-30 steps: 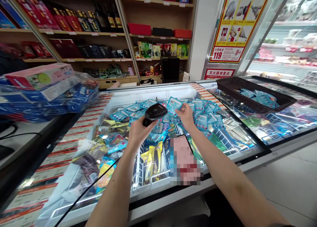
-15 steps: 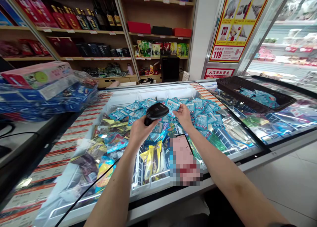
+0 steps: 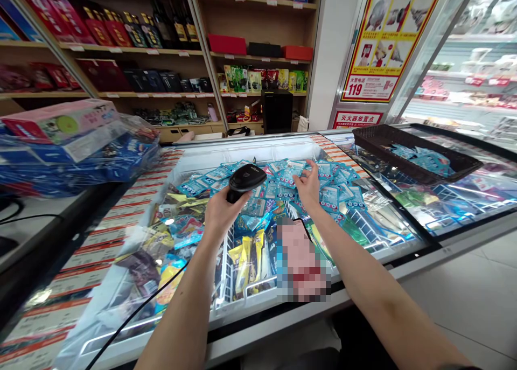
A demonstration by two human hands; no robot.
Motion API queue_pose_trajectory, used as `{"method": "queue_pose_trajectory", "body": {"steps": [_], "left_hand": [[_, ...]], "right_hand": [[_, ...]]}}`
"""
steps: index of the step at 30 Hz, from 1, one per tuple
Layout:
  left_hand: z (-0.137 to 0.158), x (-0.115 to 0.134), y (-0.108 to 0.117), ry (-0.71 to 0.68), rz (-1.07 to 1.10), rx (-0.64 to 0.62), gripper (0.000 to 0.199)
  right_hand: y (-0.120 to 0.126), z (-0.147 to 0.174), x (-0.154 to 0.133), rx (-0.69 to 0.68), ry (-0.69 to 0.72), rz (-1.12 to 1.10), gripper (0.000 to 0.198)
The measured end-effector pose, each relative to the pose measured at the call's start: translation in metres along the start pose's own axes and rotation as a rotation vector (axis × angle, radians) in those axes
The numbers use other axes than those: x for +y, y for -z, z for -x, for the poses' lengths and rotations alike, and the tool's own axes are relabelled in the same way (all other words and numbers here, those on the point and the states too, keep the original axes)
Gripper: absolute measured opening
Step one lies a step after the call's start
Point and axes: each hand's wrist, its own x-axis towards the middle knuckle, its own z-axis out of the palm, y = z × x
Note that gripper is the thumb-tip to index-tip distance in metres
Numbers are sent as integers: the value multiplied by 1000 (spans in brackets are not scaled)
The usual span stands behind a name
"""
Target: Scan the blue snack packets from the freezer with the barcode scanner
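Observation:
My left hand point(image 3: 221, 211) is wrapped round the handle of a black barcode scanner point(image 3: 247, 178), whose head points away to the right above the freezer lid. A thin cable runs down past my left forearm. My right hand point(image 3: 308, 189) hovers over the spread of small blue packets point(image 3: 329, 197), its fingers apart. Beside its thumb lies a blue packet point(image 3: 291, 172) with a white label; whether the thumb touches it is hard to see. Nearer to me, a phone point(image 3: 301, 257) rests on the glass, its screen partly blurred out.
Under the glass freezer lid point(image 3: 121, 262) are wire baskets of frozen goods. At right, a dark brown basket point(image 3: 436, 168) holds more blue packets. A plastic-wrapped stack of boxes point(image 3: 72, 149) stands at left. Shelves of bottles and boxes line the back.
My right hand has let go of the blue packet it pinched and has opened, shifting slightly right. My left hand has moved a little left with the scanner.

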Motion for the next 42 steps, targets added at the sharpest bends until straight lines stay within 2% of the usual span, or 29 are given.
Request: {"method": "queue_pose_trajectory", "body": {"steps": [3, 5, 9, 12, 18, 26, 28, 31, 36, 42], "left_hand": [[-2, -4, 3, 27, -28, -7, 54], [-2, -6, 4, 39, -45, -5, 54], [-3, -9, 4, 39, -77, 17, 54], [-3, -12, 5, 29, -88, 29, 56], [-5, -17, 9, 42, -80, 85, 59], [-5, -18, 13, 72, -119, 121, 59], [-5, -18, 14, 76, -110, 121, 58], [-5, -18, 15, 74, -101, 117, 57], [-2, -14, 16, 58, -101, 92, 55], [1, -10, 16, 53, -114, 75, 53]], "right_hand": [[7, -4, 3, 33, 79, 234, 37], [8, -5, 5, 23, 95, 364, 32], [5, -1, 5, -31, 67, 564, 47], [5, 2, 2, -90, 103, 679, 54], [8, 3, 1, -111, 140, 838, 53], [10, 9, -11, -111, 259, 905, 38], [6, 12, -16, -173, 313, 871, 36], [-6, 19, -24, -335, 382, 781, 39], [-26, 37, -36, -594, 403, 752, 56], [-33, 44, -39, -723, 406, 810, 70]]}}
